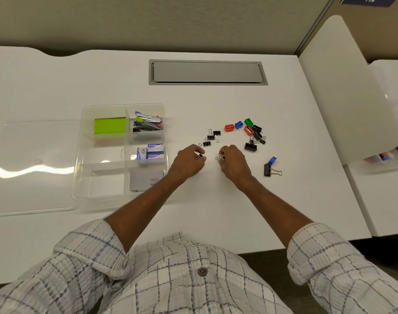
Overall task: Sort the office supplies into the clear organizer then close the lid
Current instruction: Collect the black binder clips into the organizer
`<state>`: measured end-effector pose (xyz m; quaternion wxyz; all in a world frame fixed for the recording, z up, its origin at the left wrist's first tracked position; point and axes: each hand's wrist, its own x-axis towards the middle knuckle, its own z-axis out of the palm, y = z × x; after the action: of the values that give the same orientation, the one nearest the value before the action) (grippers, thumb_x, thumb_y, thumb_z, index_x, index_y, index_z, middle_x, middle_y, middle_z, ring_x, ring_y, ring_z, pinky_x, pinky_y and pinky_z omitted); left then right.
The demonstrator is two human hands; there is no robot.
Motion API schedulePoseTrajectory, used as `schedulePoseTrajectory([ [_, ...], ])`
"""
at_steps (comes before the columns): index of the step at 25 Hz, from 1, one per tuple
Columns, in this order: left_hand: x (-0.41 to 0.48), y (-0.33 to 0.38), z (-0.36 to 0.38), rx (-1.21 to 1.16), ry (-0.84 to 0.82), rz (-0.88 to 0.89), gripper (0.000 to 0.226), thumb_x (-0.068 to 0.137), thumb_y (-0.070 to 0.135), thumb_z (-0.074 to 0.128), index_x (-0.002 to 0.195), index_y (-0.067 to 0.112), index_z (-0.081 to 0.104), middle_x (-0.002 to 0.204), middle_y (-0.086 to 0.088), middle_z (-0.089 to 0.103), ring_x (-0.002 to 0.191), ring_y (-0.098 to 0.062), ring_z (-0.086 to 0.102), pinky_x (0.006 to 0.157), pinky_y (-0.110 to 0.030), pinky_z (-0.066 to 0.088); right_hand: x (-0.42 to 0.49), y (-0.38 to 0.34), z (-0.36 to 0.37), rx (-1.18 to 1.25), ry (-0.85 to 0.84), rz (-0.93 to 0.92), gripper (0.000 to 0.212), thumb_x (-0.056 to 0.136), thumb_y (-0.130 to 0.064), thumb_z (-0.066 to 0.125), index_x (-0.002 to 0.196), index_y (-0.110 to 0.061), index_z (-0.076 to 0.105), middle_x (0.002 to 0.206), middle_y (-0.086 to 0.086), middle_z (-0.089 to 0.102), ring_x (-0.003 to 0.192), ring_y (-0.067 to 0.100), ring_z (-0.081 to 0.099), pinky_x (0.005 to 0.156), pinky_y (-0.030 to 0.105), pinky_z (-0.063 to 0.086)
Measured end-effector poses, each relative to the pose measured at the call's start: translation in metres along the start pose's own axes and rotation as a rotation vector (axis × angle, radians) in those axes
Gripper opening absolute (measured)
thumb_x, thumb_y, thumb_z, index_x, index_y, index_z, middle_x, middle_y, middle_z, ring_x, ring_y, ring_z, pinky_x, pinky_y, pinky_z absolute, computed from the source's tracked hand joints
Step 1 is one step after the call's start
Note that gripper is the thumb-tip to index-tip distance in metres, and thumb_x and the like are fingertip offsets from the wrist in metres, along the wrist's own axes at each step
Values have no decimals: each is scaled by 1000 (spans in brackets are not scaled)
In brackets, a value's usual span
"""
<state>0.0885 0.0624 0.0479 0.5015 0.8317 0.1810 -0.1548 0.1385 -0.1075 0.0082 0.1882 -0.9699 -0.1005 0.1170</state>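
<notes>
The clear organizer [80,155] sits at the left of the white desk, its lid [30,168] lying flat beside it on the left. Its compartments hold a green sticky pad [110,125], staplers [147,123], staple boxes [151,152] and a grey card box [146,181]. My left hand [188,163] pinches a small black binder clip [200,155]. My right hand [234,163] pinches another small binder clip [220,158]. Several small binder clips [212,137] lie just beyond my hands. Coloured pencil sharpeners [243,126] and larger binder clips [251,145] lie to the right.
A big binder clip [269,169] and a blue sharpener [273,160] lie apart at the right. A grey cable hatch [207,72] is set into the desk at the back. A white divider panel [343,91] and another organizer [384,157] stand at the far right.
</notes>
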Motion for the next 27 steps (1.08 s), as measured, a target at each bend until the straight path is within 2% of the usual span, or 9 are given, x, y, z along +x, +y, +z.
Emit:
schedulePoseTrajectory([
  [3, -5, -2, -5, 40, -8, 26, 24, 96, 23, 57, 118, 17, 66, 106, -9, 74, 86, -25, 73, 80, -37, 59, 0, -3, 0, -35, -8, -12, 18, 92, -9, 65, 110, -9, 67, 114, 13, 56, 99, 27, 60, 82, 35, 54],
  [7, -14, -4, -9, 183, 50, 139, 23, 96, 23, 58, 116, 20, 69, 113, -2, 72, 86, -12, 59, 77, -22, 41, 0, -12, -2, 19, -26, 31, 13, 93, -14, 68, 104, -8, 71, 114, 12, 58, 97, 24, 64, 75, 26, 48],
  [10, -20, -7, -14, 147, 61, 150, 23, 95, 23, 59, 117, 21, 68, 111, -1, 73, 84, -12, 61, 70, -20, 41, -3, -24, -11, 256, -46, 133, 13, 95, -18, 65, 102, -8, 69, 106, 7, 69, 93, 23, 68, 79, 32, 54],
  [12, -23, -5, -24, 92, 99, 157, 23, 94, 24, 60, 116, 22, 68, 106, -2, 74, 83, -14, 65, 66, -19, 44, -4, -40, -19, 568, -115, 216, 14, 95, -15, 63, 106, -6, 66, 100, 10, 75, 92, 24, 72, 84, 35, 60],
  [16, -28, -6, -56, -47, 198, 160, 24, 94, 24, 64, 117, 16, 68, 103, -8, 74, 89, -20, 71, 84, -36, 59, -8, -85, -29, 1142, -345, 341, 22, 98, -10, 56, 113, 4, 64, 102, 22, 68, 88, 24, 67, 78, 29, 62],
  [19, -36, -14, -92, -92, 256, 163, 25, 93, 25, 67, 115, 16, 71, 102, -5, 75, 89, -19, 73, 87, -42, 59, -7, -126, -27, 1432, -497, 427, 30, 102, -24, 56, 104, 6, 62, 94, 17, 59, 89, 28, 63, 87, 34, 61],
  [22, -46, -28, -126, -128, 273, 135, 27, 92, 30, 69, 114, 16, 72, 102, -4, 76, 89, -19, 74, 88, -41, 60, -3, -169, -22, 1491, -566, 460, 42, 102, -36, 54, 106, 5, 63, 98, 17, 61, 98, 28, 62, 84, 35, 62],
  [25, -47, -51, -161, -248, 269, 83, 29, 95, 32, 65, 115, 13, 72, 102, -8, 77, 89, -22, 76, 92, -44, 59, 2, -211, -14, 1469, -597, 460, 48, 102, -36, 53, 128, 5, 57, 107, 18, 56, 97, 29, 60, 83, 36, 62],
  [27, -45, -67, -183, -310, 275, 35, 27, 97, 28, 61, 115, 10, 72, 105, -11, 76, 93, -26, 75, 96, -45, 57, 6, -235, -8, 1449, -613, 444, 45, 103, -34, 53, 128, 3, 55, 111, 18, 53, 97, 29, 59, 82, 36, 61],
])
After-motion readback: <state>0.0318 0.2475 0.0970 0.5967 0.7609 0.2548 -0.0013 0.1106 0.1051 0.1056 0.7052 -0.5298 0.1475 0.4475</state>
